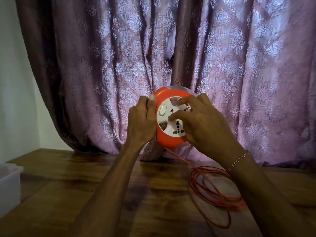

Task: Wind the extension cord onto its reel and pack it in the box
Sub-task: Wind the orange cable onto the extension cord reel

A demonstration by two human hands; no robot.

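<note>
A dark wooden table (71,199) is running under both forearms, its glossy top reflecting light between them. Below the right wrist, a loose coil of red cord (215,190) is lying on the table, several loops overlapping, with one strand trailing nearer the camera and another rising up to the underside of the reel. Well to the left of the left hand, at the frame edge, a white plastic box (8,183) is sitting on the table; its interior is not visible enough to report contents. Both hands are holding the reel (168,137) above the table, upright, its white socket face turned toward the camera. The left hand (142,120) is gripping the orange rim on the left side, thumb lying over the front edge. The right hand (203,124) is resting on the white centre, fingers curled with the fingertips (172,117) pressing on the socket face; a beaded bracelet (237,161) is circling that wrist. Beyond the hands, a mauve patterned curtain (222,57) is hanging in folds down to the table's far edge, and a pale wall (13,82) is showing at the far left.
</note>
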